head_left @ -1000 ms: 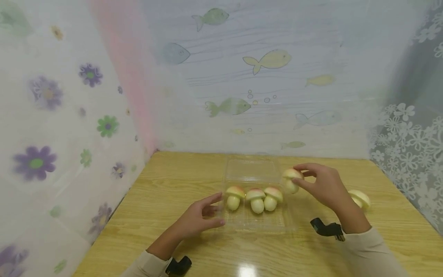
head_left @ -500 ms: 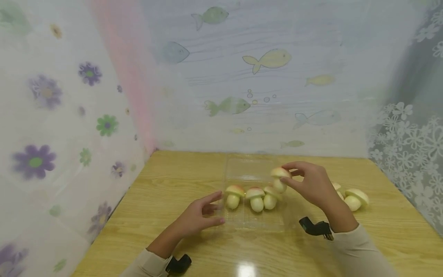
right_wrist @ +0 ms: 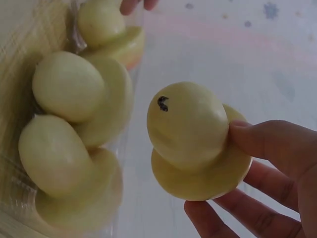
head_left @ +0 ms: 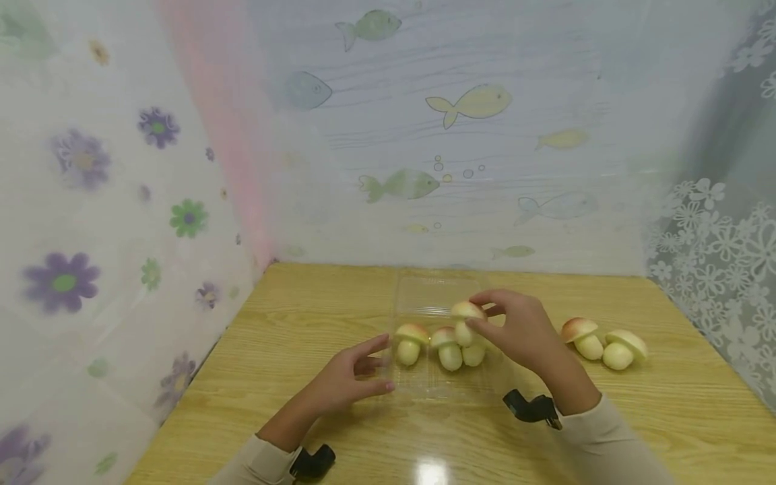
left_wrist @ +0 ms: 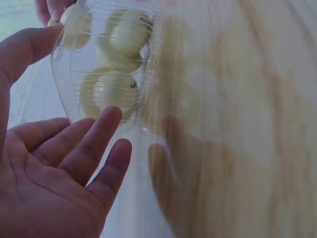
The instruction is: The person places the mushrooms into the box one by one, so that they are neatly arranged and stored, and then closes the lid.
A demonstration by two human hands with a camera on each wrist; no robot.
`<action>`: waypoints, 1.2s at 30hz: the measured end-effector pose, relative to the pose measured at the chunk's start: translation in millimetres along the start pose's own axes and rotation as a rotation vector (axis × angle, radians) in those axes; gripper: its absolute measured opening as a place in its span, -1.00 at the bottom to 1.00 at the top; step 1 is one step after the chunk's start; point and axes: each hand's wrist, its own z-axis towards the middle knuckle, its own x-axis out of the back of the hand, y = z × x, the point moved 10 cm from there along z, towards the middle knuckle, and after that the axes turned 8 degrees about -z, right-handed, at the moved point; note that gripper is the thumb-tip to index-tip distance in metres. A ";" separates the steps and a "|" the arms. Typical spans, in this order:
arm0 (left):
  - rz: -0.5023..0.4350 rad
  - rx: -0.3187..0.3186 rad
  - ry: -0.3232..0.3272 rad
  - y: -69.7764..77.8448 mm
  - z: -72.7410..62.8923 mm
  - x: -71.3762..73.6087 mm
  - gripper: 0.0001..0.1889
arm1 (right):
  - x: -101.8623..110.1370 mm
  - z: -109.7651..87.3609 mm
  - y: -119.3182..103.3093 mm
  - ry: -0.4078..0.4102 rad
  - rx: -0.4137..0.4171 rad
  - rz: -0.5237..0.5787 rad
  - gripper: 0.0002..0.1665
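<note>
My right hand [head_left: 515, 327] pinches a toy mushroom [right_wrist: 185, 129] by its cap, thumb on one side and fingers on the other. In the head view this mushroom is held over the clear plastic container [head_left: 442, 389], partly covering a mushroom [head_left: 474, 353] in it. Two more mushrooms [head_left: 409, 345] [head_left: 450, 353] stand inside, all with pinkish-yellow caps and pale round stems. At the container's left side rests my left hand [head_left: 348, 377], fingers loosely extended. The left wrist view shows its thumb at the rim [left_wrist: 59, 54] and its fingertips against the outer wall.
Two loose mushrooms [head_left: 583, 338] [head_left: 624, 349] lie side by side on the wooden table [head_left: 291, 323], right of the container. Its clear lid [head_left: 436, 294] is folded back behind it. Walls with flower and fish prints rise at the left and back.
My right hand has carried its mushroom leftward, from beside the container to over its right part. Both loose mushrooms on the right are now uncovered. The left hand has stayed put.
</note>
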 end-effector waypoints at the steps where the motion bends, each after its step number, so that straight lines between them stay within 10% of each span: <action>1: 0.002 0.001 -0.001 0.0 -0.1 0.2 -0.10 | -1.3 -0.3 -2.0 0.003 0.002 0.001 -0.62; 36: -0.025 0.006 -0.016 -1.2 0.7 -0.6 -0.08 | -46.1 -12.3 -59.5 0.008 0.091 -0.001 -0.60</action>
